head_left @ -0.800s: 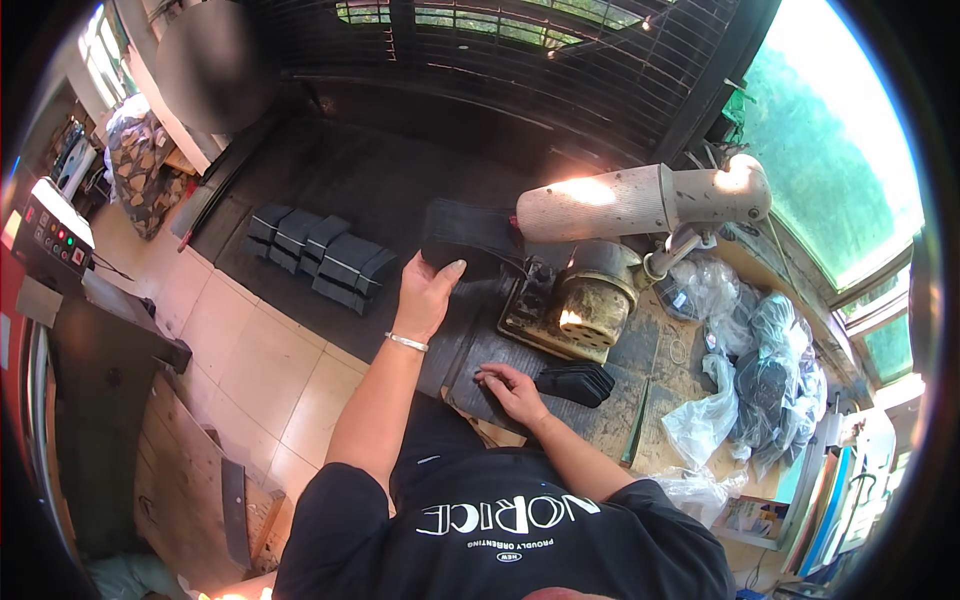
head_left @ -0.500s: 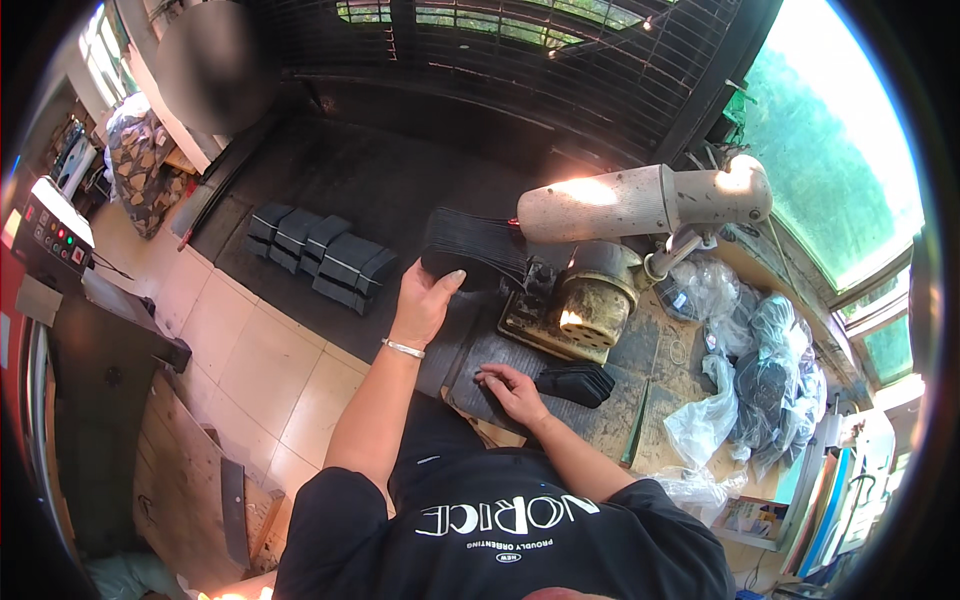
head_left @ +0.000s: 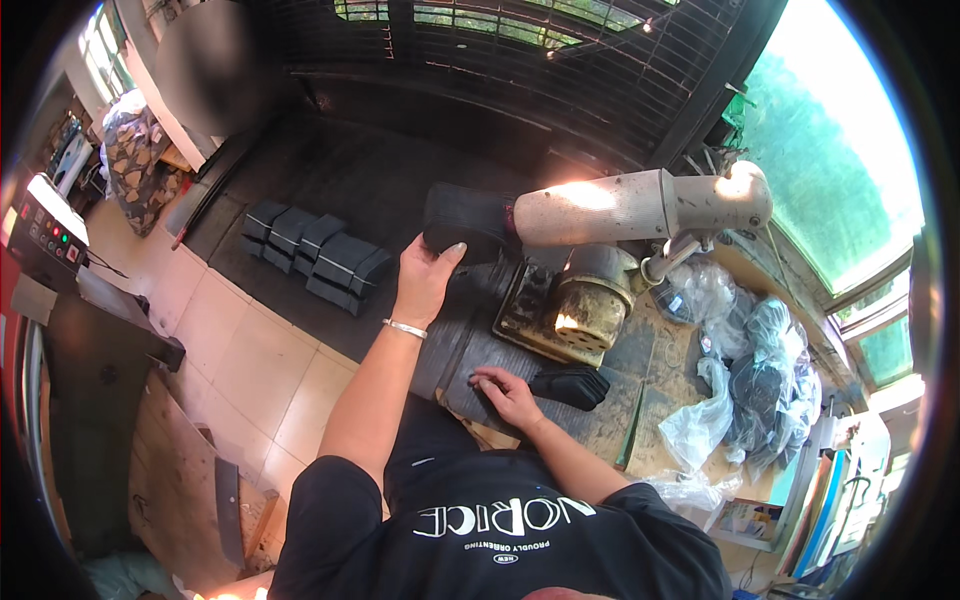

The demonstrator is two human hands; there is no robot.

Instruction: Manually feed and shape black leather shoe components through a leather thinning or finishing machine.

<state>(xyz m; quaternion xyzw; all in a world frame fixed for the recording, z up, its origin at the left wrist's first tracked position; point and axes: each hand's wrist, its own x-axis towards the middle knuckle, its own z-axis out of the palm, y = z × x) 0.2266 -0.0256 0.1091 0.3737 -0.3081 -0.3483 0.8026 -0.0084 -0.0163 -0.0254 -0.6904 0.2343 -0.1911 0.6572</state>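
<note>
My left hand [head_left: 425,275] is closed around the near edge of a thick stack of black sheets [head_left: 465,215], its thumb on the side. The stack's right end meets the left end of a pale cylindrical machine housing [head_left: 590,205]; the contact itself is hard to make out. On the worn bench, my right hand [head_left: 508,393] rests with fingers loosely bent and thumb apart, nothing visible in it. Beside its wrist lies a smaller bundle of black pieces [head_left: 570,387]. A dirty yellowish motor [head_left: 592,310] on a base stands between that bundle and the housing.
Several banded black stacks [head_left: 315,250] sit in a row on the dark surface to the left. Clear plastic bags [head_left: 765,370] with dark contents crowd the right side. A control box with lit buttons [head_left: 48,232] stands far left; a dark grille [head_left: 560,70] rises behind.
The sheets in my left hand were fanned out and trailing towards the motor; now they form a squarer block against the housing's end. My right hand has barely moved.
</note>
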